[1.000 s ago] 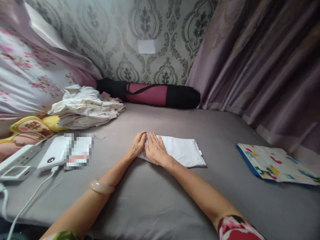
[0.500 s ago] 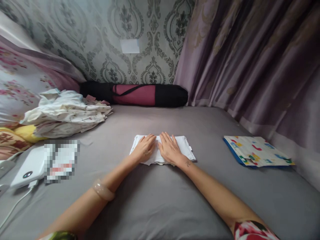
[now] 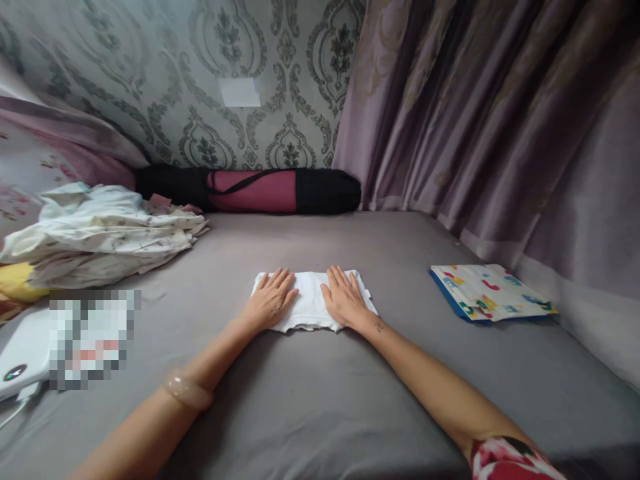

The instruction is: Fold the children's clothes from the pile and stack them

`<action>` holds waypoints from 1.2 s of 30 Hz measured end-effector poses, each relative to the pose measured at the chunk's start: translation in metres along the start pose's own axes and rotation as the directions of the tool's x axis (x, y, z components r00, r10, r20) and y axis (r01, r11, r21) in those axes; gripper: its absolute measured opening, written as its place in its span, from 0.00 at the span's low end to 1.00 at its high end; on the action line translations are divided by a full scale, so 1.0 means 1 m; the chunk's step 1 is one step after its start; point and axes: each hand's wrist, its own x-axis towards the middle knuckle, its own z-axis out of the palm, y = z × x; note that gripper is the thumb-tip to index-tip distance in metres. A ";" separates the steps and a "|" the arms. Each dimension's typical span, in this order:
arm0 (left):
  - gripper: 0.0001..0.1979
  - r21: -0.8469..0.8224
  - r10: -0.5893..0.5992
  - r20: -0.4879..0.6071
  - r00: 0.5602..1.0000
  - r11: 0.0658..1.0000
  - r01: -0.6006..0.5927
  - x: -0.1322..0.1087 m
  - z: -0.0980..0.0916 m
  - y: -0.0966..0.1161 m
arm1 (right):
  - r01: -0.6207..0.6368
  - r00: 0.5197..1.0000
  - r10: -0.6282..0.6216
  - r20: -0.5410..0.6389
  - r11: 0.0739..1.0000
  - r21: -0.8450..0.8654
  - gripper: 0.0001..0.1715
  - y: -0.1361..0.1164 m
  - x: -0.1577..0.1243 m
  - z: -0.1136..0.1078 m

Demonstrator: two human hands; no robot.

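A folded white garment [image 3: 310, 300] lies flat on the grey bed sheet [image 3: 310, 387] in front of me, with a small tag at its right edge. My left hand [image 3: 273, 300] rests flat on the garment's left part, fingers stretched out. On its right part lies my right hand [image 3: 346, 300], palm down with the fingers extended. A strip of white cloth shows between the two hands. The garment's near edge is slightly wavy, and the layers beneath are hidden. A pale bangle [image 3: 188, 390] circles my left forearm.
At the left is a heap of pale clothes [image 3: 110, 230], with a white power bank [image 3: 30, 347] and cable nearer me. A folded patterned cloth item [image 3: 493, 290] with blue edging lies right. Along the wall stretches a black and maroon bag [image 3: 253, 190]; purple curtains [image 3: 425, 120] hang right.
My hands have slid apart over the white garment, the left one outward to the left, baring more cloth between them. The whole view has shifted slightly to the right.
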 end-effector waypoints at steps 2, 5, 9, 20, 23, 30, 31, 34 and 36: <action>0.28 0.029 -0.036 0.021 0.999 0.999 0.035 0.000 -0.002 -0.003 | 0.002 1.000 -0.002 0.005 1.000 -0.019 0.35 0.004 0.000 -0.001; 0.28 0.033 -0.032 0.057 0.998 0.999 0.030 -0.002 -0.007 -0.008 | 0.009 0.999 -0.009 0.041 1.000 -0.018 0.35 0.011 -0.001 -0.004; 0.29 0.041 -0.073 -0.005 0.997 0.996 0.073 -0.008 -0.010 -0.019 | -0.017 1.000 0.016 -0.010 0.998 -0.053 0.35 0.024 -0.007 -0.007; 0.33 -0.080 -0.201 -0.057 0.978 0.977 0.196 -0.015 -0.007 -0.044 | -0.112 0.992 0.123 -0.038 0.968 0.226 0.32 0.050 -0.005 -0.014; 0.33 -0.126 -0.342 -0.041 0.939 0.934 0.334 -0.020 -0.025 -0.049 | -0.277 0.948 0.319 -0.025 0.859 0.431 0.26 0.067 -0.006 -0.031; 0.29 -0.345 -0.534 0.227 0.814 0.738 0.580 -0.026 -0.054 -0.040 | -0.491 0.861 0.462 0.212 0.648 0.582 0.10 0.084 -0.017 -0.036; 0.28 -0.360 -0.541 0.237 0.807 0.722 0.590 -0.026 -0.054 -0.038 | -0.489 0.865 0.455 0.213 0.669 0.559 0.11 0.083 -0.018 -0.035; 0.28 -0.385 -0.569 0.282 0.773 0.671 0.634 -0.024 -0.052 -0.034 | -0.478 0.876 0.436 0.208 0.718 0.506 0.14 0.077 -0.018 -0.032; 0.26 -0.417 -0.556 0.316 0.769 0.647 0.639 -0.024 -0.051 -0.031 | -0.483 0.874 0.429 0.230 0.709 0.514 0.14 0.073 -0.019 -0.033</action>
